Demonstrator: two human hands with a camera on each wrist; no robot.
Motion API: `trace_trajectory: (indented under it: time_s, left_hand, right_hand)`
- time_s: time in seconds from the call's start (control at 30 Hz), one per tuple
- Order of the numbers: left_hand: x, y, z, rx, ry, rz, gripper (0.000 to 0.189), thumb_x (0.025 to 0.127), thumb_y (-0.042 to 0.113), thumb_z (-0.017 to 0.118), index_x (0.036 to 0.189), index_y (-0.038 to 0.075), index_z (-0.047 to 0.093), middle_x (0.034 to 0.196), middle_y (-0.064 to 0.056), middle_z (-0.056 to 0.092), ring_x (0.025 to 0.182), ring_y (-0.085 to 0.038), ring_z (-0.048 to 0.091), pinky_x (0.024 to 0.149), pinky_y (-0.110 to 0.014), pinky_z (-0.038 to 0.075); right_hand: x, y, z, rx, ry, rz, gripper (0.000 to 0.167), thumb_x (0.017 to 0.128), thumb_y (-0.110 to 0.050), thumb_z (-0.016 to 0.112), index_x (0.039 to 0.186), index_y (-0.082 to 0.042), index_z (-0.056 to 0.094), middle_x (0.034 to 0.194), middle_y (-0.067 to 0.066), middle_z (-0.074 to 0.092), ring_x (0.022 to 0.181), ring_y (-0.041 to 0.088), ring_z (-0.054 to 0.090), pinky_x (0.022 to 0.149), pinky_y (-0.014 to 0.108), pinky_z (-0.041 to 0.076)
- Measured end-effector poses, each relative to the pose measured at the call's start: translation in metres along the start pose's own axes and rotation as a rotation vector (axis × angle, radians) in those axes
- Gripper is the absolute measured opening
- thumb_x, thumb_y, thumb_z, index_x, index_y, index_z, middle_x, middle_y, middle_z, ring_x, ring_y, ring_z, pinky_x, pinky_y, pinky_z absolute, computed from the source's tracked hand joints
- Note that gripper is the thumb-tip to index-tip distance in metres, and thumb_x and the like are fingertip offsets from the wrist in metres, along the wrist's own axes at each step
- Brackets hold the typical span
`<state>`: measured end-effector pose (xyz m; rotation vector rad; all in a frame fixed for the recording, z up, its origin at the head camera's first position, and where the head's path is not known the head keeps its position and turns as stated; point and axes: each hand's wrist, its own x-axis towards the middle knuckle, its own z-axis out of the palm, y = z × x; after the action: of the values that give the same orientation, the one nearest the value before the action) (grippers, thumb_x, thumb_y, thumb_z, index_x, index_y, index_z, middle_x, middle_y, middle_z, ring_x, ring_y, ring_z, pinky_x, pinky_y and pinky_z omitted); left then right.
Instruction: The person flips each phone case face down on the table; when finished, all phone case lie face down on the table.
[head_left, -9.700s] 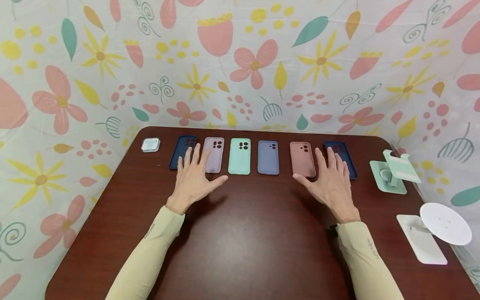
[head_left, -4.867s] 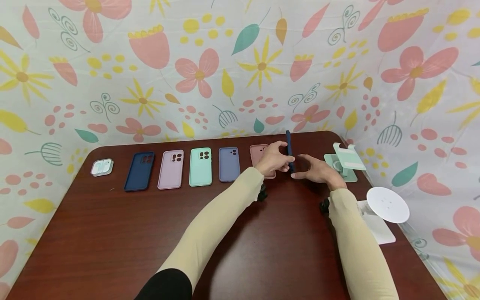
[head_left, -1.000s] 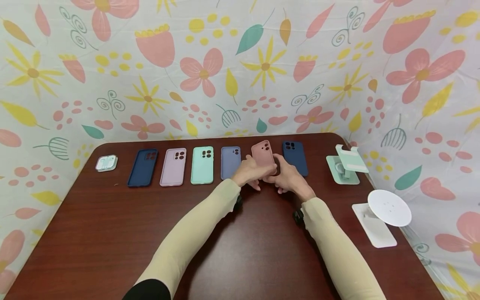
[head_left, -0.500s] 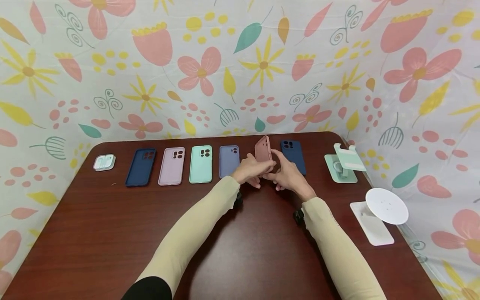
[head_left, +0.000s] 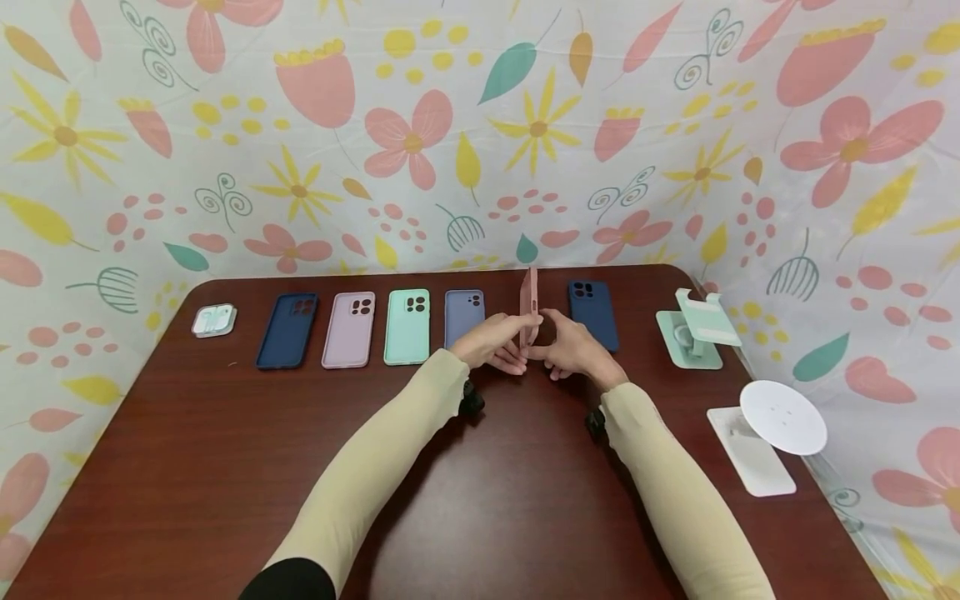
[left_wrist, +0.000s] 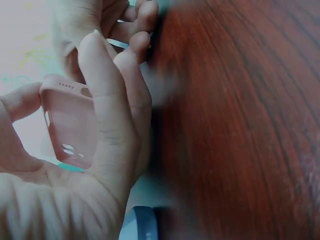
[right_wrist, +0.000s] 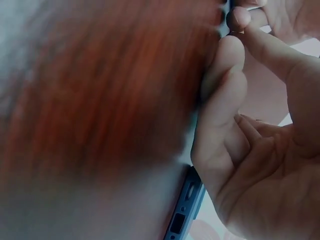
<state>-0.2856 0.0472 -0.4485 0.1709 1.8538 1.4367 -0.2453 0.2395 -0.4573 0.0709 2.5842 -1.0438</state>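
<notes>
A pink phone case (head_left: pixel 528 298) stands on edge, its narrow side facing the head camera. My left hand (head_left: pixel 489 340) grips its near end with the thumb and fingers. In the left wrist view, the inside of the case (left_wrist: pixel 72 120) shows between that hand's fingers. From the right, my right hand (head_left: pixel 576 346) holds the near end, thumb low and forefinger higher, beside the left fingertips. The right wrist view shows part of the case (right_wrist: pixel 262 95) behind curled fingers; exact contact is partly hidden. A navy phone case (head_left: pixel 592 317) lies just right, camera cutouts at the top.
Left of the hands lie a blue-grey case (head_left: pixel 463 312), a mint case (head_left: pixel 407 329), a lilac case (head_left: pixel 348 332) and another navy case (head_left: pixel 287 333). Earphones in a clear box (head_left: pixel 214 320) sit far left. A mint stand (head_left: pixel 693 333) and a white stand (head_left: pixel 753 450) line the right edge.
The right navy case was lifted on edge earlier and now lies flat, turned over. The pink case has since been raised and rotated from facing up to edge-on between both hands.
</notes>
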Motion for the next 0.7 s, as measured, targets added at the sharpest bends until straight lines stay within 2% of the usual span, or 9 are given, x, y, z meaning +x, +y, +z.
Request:
trace_trajectory:
  time_s: [0.1, 0.2, 0.27, 0.37, 0.43, 0.5, 0.6, 0.7]
  left_hand:
    - [-0.004, 0.000, -0.002, 0.034, 0.044, 0.015, 0.058, 0.105, 0.058, 0.064, 0.113, 0.001, 0.067, 0.077, -0.011, 0.069, 0.057, -0.016, 0.069, 0.058, -0.027, 0.065]
    - [-0.010, 0.000, -0.004, 0.089, 0.111, 0.047, 0.064, 0.105, 0.058, 0.065, 0.135, 0.003, 0.057, 0.084, -0.012, 0.070, 0.056, -0.014, 0.065, 0.059, -0.027, 0.063]
    - [-0.013, 0.001, -0.005, 0.110, 0.155, 0.085, 0.068, 0.106, 0.055, 0.067, 0.152, 0.009, 0.046, 0.091, -0.014, 0.071, 0.058, -0.014, 0.063, 0.062, -0.029, 0.063]
    - [-0.016, 0.001, -0.007, 0.141, 0.210, 0.183, 0.073, 0.108, 0.043, 0.069, 0.166, 0.017, 0.034, 0.101, -0.019, 0.074, 0.061, -0.016, 0.064, 0.068, -0.037, 0.065]
    - [-0.017, 0.001, -0.009, 0.162, 0.235, 0.253, 0.070, 0.109, 0.033, 0.069, 0.169, 0.018, 0.034, 0.104, -0.022, 0.075, 0.062, -0.016, 0.064, 0.072, -0.045, 0.067]
    - [-0.017, 0.001, -0.010, 0.182, 0.250, 0.297, 0.067, 0.110, 0.026, 0.068, 0.169, 0.020, 0.037, 0.105, -0.022, 0.076, 0.062, -0.015, 0.064, 0.075, -0.051, 0.068]
    - [-0.017, 0.001, -0.012, 0.197, 0.258, 0.310, 0.065, 0.110, 0.024, 0.068, 0.169, 0.020, 0.040, 0.105, -0.021, 0.076, 0.062, -0.014, 0.064, 0.075, -0.052, 0.068]
    - [-0.016, 0.000, -0.015, 0.192, 0.262, 0.293, 0.065, 0.110, 0.024, 0.069, 0.169, 0.021, 0.041, 0.105, -0.021, 0.076, 0.064, -0.016, 0.065, 0.069, -0.044, 0.068]
  right_hand:
    - [0.002, -0.001, 0.001, -0.001, -0.007, 0.016, 0.096, 0.100, -0.038, 0.080, 0.174, -0.012, 0.024, 0.078, 0.010, 0.068, 0.057, 0.017, 0.070, 0.059, 0.033, 0.065]
    - [0.004, -0.002, 0.002, 0.000, -0.006, 0.026, 0.097, 0.098, -0.041, 0.081, 0.173, -0.013, 0.026, 0.076, 0.009, 0.067, 0.057, 0.017, 0.070, 0.059, 0.033, 0.065]
    - [0.004, -0.002, 0.002, 0.009, -0.012, 0.032, 0.097, 0.098, -0.042, 0.082, 0.172, -0.013, 0.027, 0.076, 0.009, 0.067, 0.057, 0.018, 0.069, 0.059, 0.033, 0.065]
    - [0.006, -0.003, 0.002, 0.022, -0.022, 0.048, 0.096, 0.097, -0.042, 0.083, 0.172, -0.014, 0.029, 0.076, 0.009, 0.066, 0.057, 0.018, 0.069, 0.060, 0.034, 0.066]
    - [0.007, -0.004, 0.002, 0.029, -0.029, 0.061, 0.096, 0.098, -0.042, 0.083, 0.172, -0.014, 0.029, 0.075, 0.009, 0.066, 0.057, 0.018, 0.069, 0.060, 0.034, 0.066]
    - [0.009, -0.004, 0.002, 0.027, -0.035, 0.068, 0.096, 0.098, -0.043, 0.082, 0.172, -0.015, 0.028, 0.075, 0.008, 0.066, 0.057, 0.017, 0.069, 0.060, 0.034, 0.066]
    - [0.011, -0.004, 0.003, 0.029, -0.044, 0.081, 0.095, 0.098, -0.042, 0.081, 0.172, -0.016, 0.028, 0.074, 0.008, 0.067, 0.056, 0.017, 0.069, 0.061, 0.034, 0.066]
    - [0.012, -0.005, 0.003, 0.031, -0.055, 0.087, 0.095, 0.099, -0.043, 0.081, 0.172, -0.016, 0.027, 0.074, 0.007, 0.067, 0.056, 0.016, 0.069, 0.061, 0.033, 0.066]
